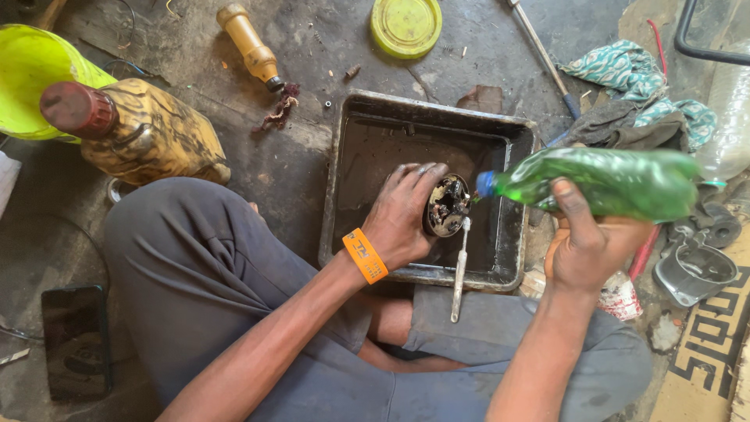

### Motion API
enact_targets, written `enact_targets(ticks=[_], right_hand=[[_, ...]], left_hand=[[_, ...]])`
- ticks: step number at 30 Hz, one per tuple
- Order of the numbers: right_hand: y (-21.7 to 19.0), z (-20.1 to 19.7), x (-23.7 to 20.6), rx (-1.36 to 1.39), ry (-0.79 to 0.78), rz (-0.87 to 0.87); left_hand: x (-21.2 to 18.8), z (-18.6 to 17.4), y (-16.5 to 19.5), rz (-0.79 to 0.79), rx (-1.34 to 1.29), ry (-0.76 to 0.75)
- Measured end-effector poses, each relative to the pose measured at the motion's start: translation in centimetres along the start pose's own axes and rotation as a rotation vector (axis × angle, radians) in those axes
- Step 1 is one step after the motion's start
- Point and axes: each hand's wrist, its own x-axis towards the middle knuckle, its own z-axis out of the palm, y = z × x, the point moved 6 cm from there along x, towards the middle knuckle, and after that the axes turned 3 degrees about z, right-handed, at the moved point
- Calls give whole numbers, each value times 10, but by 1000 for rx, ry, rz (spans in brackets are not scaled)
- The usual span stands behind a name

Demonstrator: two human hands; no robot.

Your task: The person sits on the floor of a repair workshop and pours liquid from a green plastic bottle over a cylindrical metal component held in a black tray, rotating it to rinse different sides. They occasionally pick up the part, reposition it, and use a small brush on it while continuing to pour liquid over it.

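Left hand [406, 215] curled round small round metal part [447, 205], fingers over top, gripping it above middle of black tray [348, 148]. Right hand [586, 246] clamped round belly of green bottle [598, 181], tipped sideways, blue neck nearly touching part. White brush [459, 270] leaning on near tray rim, just below part. Part: likely heavy for size, rigid, greasy, so slippery; best cupped by rim. Bottle: soft, light, yields to squeeze; best gripped mid-body. Oil-stained jug [137, 129] far left, yellow lid [405, 26] far centre.
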Motion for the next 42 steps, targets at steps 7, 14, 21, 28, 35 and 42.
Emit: enact_targets(ticks=[7, 14, 21, 28, 35, 42], right_hand=[[34, 0, 6, 276, -140, 481], [51, -22, 8, 349, -15, 532], [51, -22, 7, 369, -13, 540], [51, -22, 8, 366, -11, 534], [51, -23, 7, 374, -9, 535], [51, -25, 8, 367, -1, 534]], left_hand=[[-1, -4, 5, 6, 19, -8], [0, -3, 9, -19, -16, -29], [0, -7, 9, -39, -50, -23], [0, -8, 12, -18, -38, -39], [0, -6, 8, -42, -58, -14], [0, -5, 8, -31, -53, -24]])
